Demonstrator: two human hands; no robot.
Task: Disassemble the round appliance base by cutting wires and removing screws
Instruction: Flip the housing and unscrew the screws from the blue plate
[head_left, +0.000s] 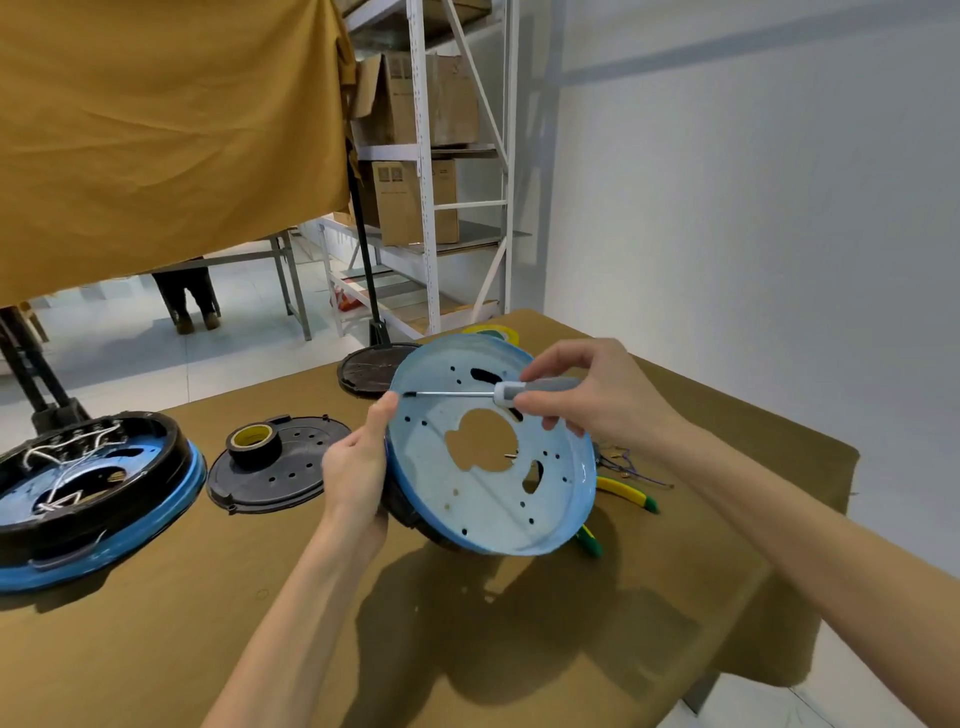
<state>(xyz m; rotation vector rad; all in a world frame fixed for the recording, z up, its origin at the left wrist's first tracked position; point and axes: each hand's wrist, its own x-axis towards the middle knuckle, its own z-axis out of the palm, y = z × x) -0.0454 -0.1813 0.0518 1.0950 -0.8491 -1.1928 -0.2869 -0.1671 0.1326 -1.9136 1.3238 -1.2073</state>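
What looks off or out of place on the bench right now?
Mostly normal teardown clutter. One oddity: loose cut wires and yellow-handled cutters lie right behind the tilted blue base held by the left hand, cutters partly hidden under it. The right hand grips the screwdriver.

Left hand (358, 467) grips left rim of blue round base (488, 488), held tilted above brown table (208, 623). Right hand (597, 400) holds grey-handled screwdriver (498, 393), tip at base's far-left inner wall. Second base (88, 493) far left; black cover (291, 467) with tape roll (253, 441) between; yellow pliers (626, 491) right
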